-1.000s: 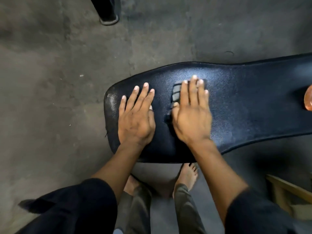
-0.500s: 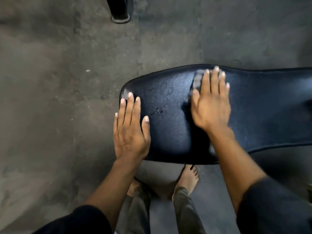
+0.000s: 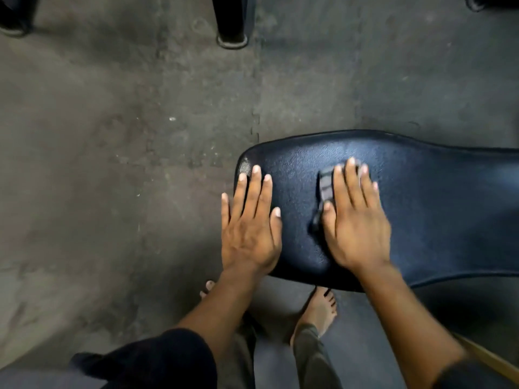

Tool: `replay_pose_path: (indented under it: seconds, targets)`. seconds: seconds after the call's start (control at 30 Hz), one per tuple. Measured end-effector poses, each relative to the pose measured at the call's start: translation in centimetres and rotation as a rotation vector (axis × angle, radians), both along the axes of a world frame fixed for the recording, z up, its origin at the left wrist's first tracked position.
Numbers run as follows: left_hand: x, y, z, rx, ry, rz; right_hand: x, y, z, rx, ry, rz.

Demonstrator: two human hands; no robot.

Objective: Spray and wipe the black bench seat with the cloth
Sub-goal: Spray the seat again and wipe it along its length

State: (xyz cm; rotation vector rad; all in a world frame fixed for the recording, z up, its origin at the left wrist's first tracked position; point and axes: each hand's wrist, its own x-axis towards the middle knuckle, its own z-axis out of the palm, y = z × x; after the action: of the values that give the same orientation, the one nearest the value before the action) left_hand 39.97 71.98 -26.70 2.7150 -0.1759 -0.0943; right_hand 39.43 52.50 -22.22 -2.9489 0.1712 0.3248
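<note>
The black bench seat [image 3: 435, 209] runs from the middle of the view to the right edge, with its rounded end at the left. My left hand [image 3: 250, 228] lies flat on that rounded end, fingers spread, holding nothing. My right hand [image 3: 355, 220] presses flat on a grey striped cloth [image 3: 327, 186] on top of the seat. Only a strip of the cloth shows beside my thumb and index finger; the rest is under my palm. No spray bottle is in view.
Grey concrete floor [image 3: 126, 178] surrounds the bench. A black furniture leg [image 3: 233, 26] stands at the top centre, others sit in the top corners. My bare feet [image 3: 320, 310] stand under the seat's near edge. A wooden piece [image 3: 488, 357] shows at the lower right.
My right hand slid the cloth from the seat's far edge back toward me. My left hand stayed flat at the seat's rounded end. The camera view shifted, so the bench sits further right.
</note>
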Motion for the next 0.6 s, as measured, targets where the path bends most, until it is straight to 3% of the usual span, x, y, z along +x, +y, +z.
replay_pose_path:
  seconds: [0.17,0.4,0.5,0.6]
  targets:
    - [0.0,0.1,-0.5,-0.01,-0.001,0.013,7.6,4.6,-0.7,0.014,-0.044,0.064]
    - [-0.1,0.7,0.0,-0.156,0.029,0.037,-3.9,3.0,0.2,-0.016,0.012,0.243]
    - [0.0,0.5,-0.3,-0.135,0.015,0.04,-2.2,0.4,-0.1,-0.035,0.024,0.148]
    - [-0.1,0.4,-0.7,-0.129,0.002,0.035,5.1,1.5,-0.5,-0.023,-0.007,-0.026]
